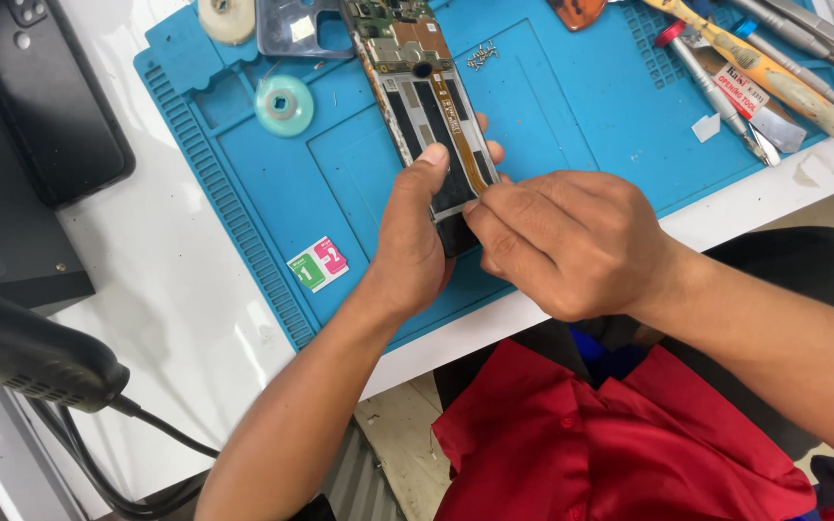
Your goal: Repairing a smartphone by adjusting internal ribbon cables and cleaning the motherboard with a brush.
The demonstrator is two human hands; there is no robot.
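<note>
Blue mat (552,145) carries an opened phone (431,106), its back cover gone and loose screws (481,56) beside it. The left hand (412,236) grips the phone's lower end; the right hand (567,241) pinches something there. Boards remain inside.

A white workbench (176,289) carries a blue work mat (552,125), above a speckled grey floor (403,453).

Mat (243,183): blue rubbery, matt, ridged rim.
Opened phone (427,106): bare circuit board, glossy black parts, coppery flex strip.
Screws (482,56): small, bright metal.
Shirt (581,434): red cloth, slight sheen.
Tabletop (185,289): white, smooth, glossy.
</note>
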